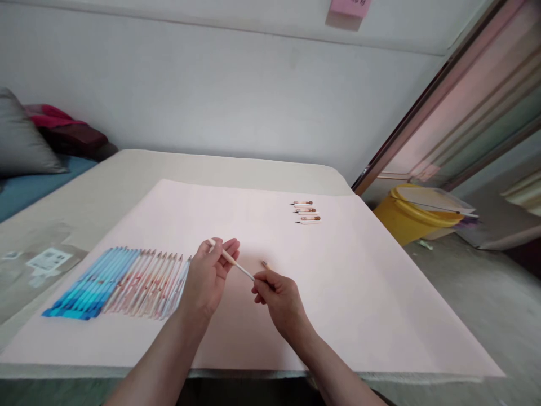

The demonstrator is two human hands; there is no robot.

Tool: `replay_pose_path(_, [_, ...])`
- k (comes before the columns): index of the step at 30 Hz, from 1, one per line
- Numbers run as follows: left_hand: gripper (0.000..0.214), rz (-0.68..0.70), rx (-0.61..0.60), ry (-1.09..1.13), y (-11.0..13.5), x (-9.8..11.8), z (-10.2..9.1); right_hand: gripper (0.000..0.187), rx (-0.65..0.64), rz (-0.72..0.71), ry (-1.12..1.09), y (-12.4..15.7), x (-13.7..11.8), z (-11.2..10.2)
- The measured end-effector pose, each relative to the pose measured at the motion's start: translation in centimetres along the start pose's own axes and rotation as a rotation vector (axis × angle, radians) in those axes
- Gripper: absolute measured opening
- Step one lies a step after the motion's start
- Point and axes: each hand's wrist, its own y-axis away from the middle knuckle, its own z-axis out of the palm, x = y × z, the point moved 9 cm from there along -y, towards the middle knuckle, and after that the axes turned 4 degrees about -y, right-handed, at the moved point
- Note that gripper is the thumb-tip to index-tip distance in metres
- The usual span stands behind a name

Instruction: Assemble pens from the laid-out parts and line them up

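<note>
A slim white-and-beige pen (229, 258) spans the gap between my two hands, tilted down to the right. My left hand (212, 273) grips its thicker upper part between thumb and fingers, the other fingers loosely spread with the palm up. My right hand (276, 293) pinches the thin white lower end, which looks like a refill. Just beyond the right knuckles shows a small beige piece with a dark tip (265, 264); whether it is held or lies on the table I cannot tell. Left of my left forearm lies a row of several pale pens (146, 282), partly hidden by it.
Beside the pale pens lie several blue pens (95, 285). Short brown-and-white pen parts (307, 211) with dark tips lie at the back right of the pink sheet (359, 316). A plastic bag (38, 265) is at the left; a yellow bin (399, 217) stands right.
</note>
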Motion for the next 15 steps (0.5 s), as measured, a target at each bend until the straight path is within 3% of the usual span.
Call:
replay_pose_path(8, [0.02, -0.217, -0.139, -0.095, 2.3, -4.5, 1.8, 0.004, 0.03, -0.003, -0.165, 0.1, -0.2, -0.1])
replay_pose_path(15, [0.019, -0.279, -0.194, -0.087, 2.7, -4.8, 2.1, 0.006, 0.022, -0.012, -0.12, 0.0, -0.5, -0.4])
